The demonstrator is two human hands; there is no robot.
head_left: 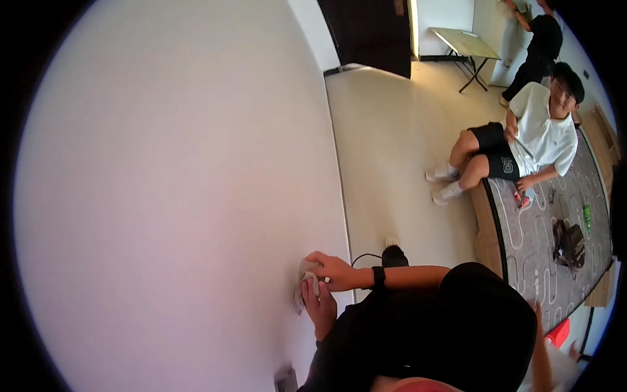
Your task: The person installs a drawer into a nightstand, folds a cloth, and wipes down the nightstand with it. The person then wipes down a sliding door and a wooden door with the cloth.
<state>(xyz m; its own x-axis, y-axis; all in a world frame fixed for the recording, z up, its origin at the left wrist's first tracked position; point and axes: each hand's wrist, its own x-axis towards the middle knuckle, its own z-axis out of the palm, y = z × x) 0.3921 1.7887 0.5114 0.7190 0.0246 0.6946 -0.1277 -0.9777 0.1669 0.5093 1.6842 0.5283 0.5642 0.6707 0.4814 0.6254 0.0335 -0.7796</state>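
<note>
A crumpled greyish-white cloth (302, 287) is pressed against the white wall (176, 196). My right hand (334, 272), with a black band at the wrist, grips the cloth from above, its fingers curled over the upper part. Just below it, my left hand (319, 308) holds the lower part, fingers pressed onto the fabric. The two hands are close together, and they hide part of the cloth.
Pale floor (385, 150) runs along the wall. A person in a white shirt (542, 134) sits on a patterned bed (529, 255) holding a dark brown bag (568, 245) and a green bottle (586, 217). Another person (545, 39) stands behind, near a folding table (465, 43).
</note>
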